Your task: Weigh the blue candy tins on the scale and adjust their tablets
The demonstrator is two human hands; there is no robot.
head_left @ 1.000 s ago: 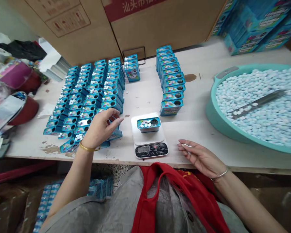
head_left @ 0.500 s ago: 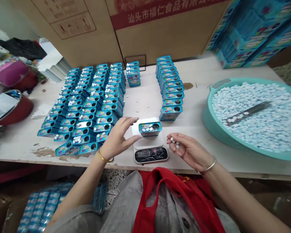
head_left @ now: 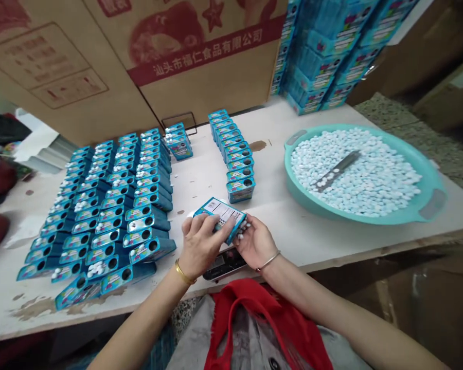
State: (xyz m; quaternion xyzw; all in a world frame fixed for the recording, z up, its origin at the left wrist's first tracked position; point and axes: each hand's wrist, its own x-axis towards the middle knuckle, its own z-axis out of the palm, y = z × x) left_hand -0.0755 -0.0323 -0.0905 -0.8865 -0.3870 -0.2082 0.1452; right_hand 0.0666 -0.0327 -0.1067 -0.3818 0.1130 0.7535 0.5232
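My left hand (head_left: 201, 241) grips a blue candy box (head_left: 224, 210), tipped on its side with the printed label facing up. The box's right end points at my right hand (head_left: 257, 244), which is cupped against it and holds several small white candies (head_left: 242, 232). Below the box is a kitchen scale (head_left: 227, 266), with only its dark front panel showing well. The box's opening is hidden behind the candies and fingers.
Rows of blue boxes (head_left: 111, 218) fill the left of the table, many topped with candies. Another row (head_left: 241, 190) stands behind the scale. On the right, a turquoise basin (head_left: 312, 203) holds many candies and a metal scoop (head_left: 341, 167). Cardboard cartons (head_left: 200, 77) stand behind.
My left hand has taken the box off the scale and tipped it towards my right hand, which has turned palm-up and come against its end. The view has swung right.
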